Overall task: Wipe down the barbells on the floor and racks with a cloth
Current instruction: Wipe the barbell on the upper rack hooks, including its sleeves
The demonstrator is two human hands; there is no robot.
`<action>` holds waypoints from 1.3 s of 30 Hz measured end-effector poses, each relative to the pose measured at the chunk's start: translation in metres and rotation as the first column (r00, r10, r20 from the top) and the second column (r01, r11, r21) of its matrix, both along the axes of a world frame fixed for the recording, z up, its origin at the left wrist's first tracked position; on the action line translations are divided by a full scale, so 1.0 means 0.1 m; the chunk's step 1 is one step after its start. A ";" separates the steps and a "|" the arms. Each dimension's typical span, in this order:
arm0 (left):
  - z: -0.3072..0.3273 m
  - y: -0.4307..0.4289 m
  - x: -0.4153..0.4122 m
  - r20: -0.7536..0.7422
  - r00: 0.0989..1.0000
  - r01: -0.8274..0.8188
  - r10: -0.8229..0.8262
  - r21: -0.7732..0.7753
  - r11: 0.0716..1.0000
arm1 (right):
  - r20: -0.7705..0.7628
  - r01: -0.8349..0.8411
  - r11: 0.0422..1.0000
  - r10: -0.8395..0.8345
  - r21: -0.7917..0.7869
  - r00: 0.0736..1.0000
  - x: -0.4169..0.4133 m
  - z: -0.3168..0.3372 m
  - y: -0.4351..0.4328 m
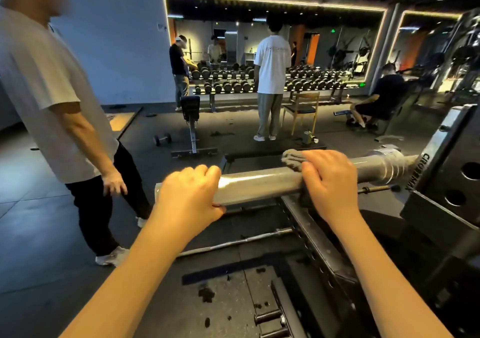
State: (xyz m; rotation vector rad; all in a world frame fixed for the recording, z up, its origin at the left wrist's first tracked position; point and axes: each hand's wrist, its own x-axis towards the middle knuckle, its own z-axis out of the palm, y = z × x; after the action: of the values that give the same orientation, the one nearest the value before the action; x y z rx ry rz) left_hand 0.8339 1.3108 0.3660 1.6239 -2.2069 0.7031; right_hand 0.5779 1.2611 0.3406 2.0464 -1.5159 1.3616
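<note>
L hand, R hand gripping.

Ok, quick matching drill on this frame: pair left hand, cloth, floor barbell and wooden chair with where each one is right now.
1 left hand
2 cloth
3 floor barbell
4 wooden chair

a under the right hand, wrapped on the racked sleeve
b curled round the sleeve's free end
c lying below the sleeve
d standing farther back, beside the person in white

Pairs: 1-b, 2-a, 3-c, 4-d
</note>
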 end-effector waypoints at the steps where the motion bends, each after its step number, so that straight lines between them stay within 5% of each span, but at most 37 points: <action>1: 0.09 -0.01 0.08 -0.064 0.998 -0.015 0.027 0.170 0.985 | 0.077 0.068 0.998 -0.068 0.000 0.995 -0.01 -0.01 0.00; 3: 0.24 -0.05 0.21 -0.071 0.988 -0.096 0.141 0.437 0.895 | 0.170 0.129 0.991 -0.131 0.024 0.977 0.22 -0.03 0.05; 5: 0.27 -0.08 0.28 0.004 0.986 -0.149 0.166 0.458 0.876 | 0.119 0.019 0.999 -0.022 0.031 0.993 0.58 -0.06 0.16; 10: 0.06 -0.01 0.27 0.014 0.990 -0.138 0.138 0.111 0.984 | -0.201 -0.161 0.985 0.170 0.061 0.965 0.46 -0.03 0.24; 15: -0.22 -0.02 0.30 -0.015 0.999 -0.051 0.049 -0.232 0.971 | 0.114 0.131 0.991 -0.131 0.014 0.985 0.14 -0.02 0.07; 17: -0.29 -0.03 0.27 -0.004 0.997 -0.073 0.076 -0.320 0.945 | 0.151 0.092 0.995 -0.095 0.027 0.984 0.48 -0.10 0.16; 19: -0.31 -0.04 0.25 -0.011 0.995 -0.096 0.099 -0.365 0.926 | 0.016 -0.060 0.998 0.059 0.021 0.998 0.72 -0.17 0.30; 23: -0.20 0.04 0.29 -0.034 0.999 0.000 -0.007 -0.205 0.979 | -0.170 -0.092 0.994 0.101 0.062 0.980 0.36 -0.12 0.24; 27: 0.17 0.05 0.40 -0.137 0.986 -0.051 0.092 0.278 0.959 | 0.126 0.104 0.993 -0.109 0.048 0.986 0.12 -0.09 0.11; 29: 0.21 -0.03 0.40 -0.112 0.984 -0.077 0.135 0.413 0.907 | 0.166 0.066 0.997 -0.072 0.042 0.984 0.34 -0.12 0.16; 32: 0.12 -0.05 0.37 -0.077 0.989 -0.097 0.125 0.291 0.952 | 0.003 -0.069 0.998 0.069 0.010 0.998 0.45 -0.15 0.24; 35: 0.03 -0.02 0.37 -0.060 0.992 -0.103 0.114 0.161 0.982 | -0.096 0.018 1.000 -0.017 0.014 0.995 0.04 -0.05 0.08; 39: -0.09 -0.01 0.38 -0.074 0.996 -0.044 0.045 0.008 0.999 | 0.157 0.252 0.966 -0.259 0.060 0.953 -0.45 -0.02 -0.14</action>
State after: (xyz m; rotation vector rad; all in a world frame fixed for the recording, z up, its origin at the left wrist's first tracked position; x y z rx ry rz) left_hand 0.8720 1.3100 0.3567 1.6793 -2.1286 0.6379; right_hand 0.5327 1.2466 0.3389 1.7192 -1.8172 1.4340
